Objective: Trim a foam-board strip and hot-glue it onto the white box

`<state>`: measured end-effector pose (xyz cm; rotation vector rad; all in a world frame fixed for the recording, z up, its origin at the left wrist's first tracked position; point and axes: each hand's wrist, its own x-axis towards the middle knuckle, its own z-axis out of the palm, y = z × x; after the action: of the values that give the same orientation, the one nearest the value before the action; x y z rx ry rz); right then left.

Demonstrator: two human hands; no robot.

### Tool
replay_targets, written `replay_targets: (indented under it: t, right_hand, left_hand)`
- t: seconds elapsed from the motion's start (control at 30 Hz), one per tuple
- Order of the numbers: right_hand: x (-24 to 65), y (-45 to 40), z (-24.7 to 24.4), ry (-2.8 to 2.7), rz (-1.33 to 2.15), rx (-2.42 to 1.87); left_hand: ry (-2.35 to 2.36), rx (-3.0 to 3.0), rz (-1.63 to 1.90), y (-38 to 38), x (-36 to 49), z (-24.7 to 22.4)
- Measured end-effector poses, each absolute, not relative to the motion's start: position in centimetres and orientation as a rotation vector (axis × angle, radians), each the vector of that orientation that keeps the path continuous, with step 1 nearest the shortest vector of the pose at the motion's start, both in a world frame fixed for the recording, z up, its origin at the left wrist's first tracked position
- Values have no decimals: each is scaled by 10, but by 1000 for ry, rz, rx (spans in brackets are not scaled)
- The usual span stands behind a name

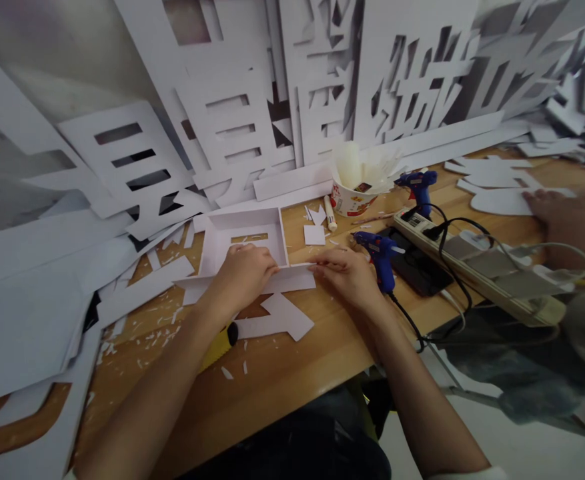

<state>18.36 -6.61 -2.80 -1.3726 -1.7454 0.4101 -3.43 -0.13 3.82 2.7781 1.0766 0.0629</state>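
Note:
A white foam-board piece (244, 230) with raised side walls rests on the wooden table, a rectangular slot cut in its floor. Along its near side runs a white foam-board strip (292, 279). My left hand (246, 270) is closed over the near wall, its fingertips pressing the strip against the piece. With thumb and fingers pinched, my right hand (345, 275) grips the strip's right end. A flat white cutout (279, 319) lies nearer to me, and a yellow-handled tool (218, 348) shows partly from under my left forearm.
Right of my hand lie a blue glue gun (379, 257), a dark phone (417, 263) and a power strip (477, 270) with cables. Behind are a tub (351, 200) of glue sticks and another glue gun (419, 187). Cut boards (232, 127) lean behind. Another person's hand (557, 210) is at right.

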Motion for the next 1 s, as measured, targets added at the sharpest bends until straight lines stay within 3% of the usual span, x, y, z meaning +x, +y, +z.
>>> replay_targets:
  t: [0.67, 0.83, 1.0]
  right_hand:
    - [186, -67, -33, -1648, 526, -1339]
    - [185, -70, -31, -1646, 563, -1344]
    - [184, -70, -30, -1654, 575, -1349]
  left_hand:
    - [1186, 2603, 102, -6, -31, 29]
    - [1178, 2608, 365, -13, -34, 17]
    - [1404, 2435, 860, -38, -27, 3]
